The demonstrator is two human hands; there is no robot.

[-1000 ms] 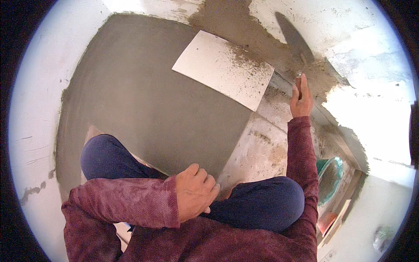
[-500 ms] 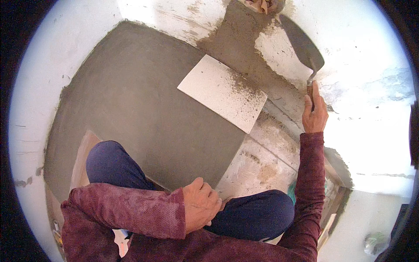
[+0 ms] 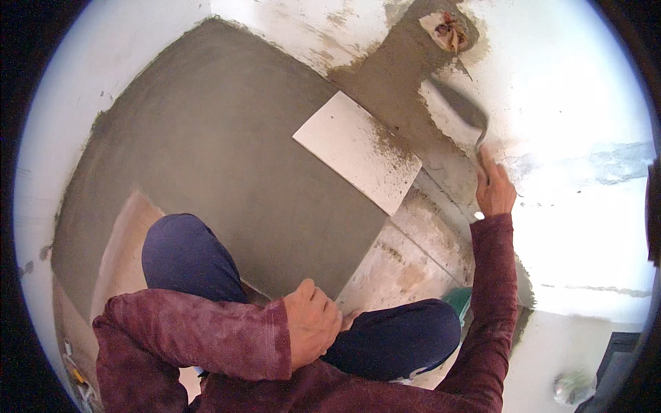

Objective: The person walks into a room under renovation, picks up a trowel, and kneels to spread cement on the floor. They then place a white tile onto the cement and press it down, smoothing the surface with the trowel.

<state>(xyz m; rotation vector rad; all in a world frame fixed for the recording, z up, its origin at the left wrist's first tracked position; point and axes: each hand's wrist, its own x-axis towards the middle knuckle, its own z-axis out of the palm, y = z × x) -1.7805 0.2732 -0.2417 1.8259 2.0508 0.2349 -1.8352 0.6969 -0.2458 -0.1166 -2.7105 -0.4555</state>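
My right hand (image 3: 494, 184) grips the handle of a metal trowel, its dark blade (image 3: 460, 102) blurred against the white wall at upper right, beside a rough band of mortar (image 3: 389, 76). Below that band a white rectangular board or tile (image 3: 348, 141), speckled with grit at its right, lies on smooth grey mortar (image 3: 172, 138). My left hand (image 3: 310, 323) rests low in the middle by my crossed legs, its fingers curled; whatever they may hold is hidden.
A recess with crumpled material (image 3: 449, 31) is set in the wall at top. A teal container (image 3: 456, 301) is partly behind my right arm. Small tools (image 3: 76, 374) lie at lower left, a clear plastic bag (image 3: 575, 385) at lower right. White walls (image 3: 69, 103) border the mortar.
The view has shifted, bringing the wall recess into the top. My right hand has moved with the trowel along the wall, and the blade now blurs. My left hand remains curled by my legs.
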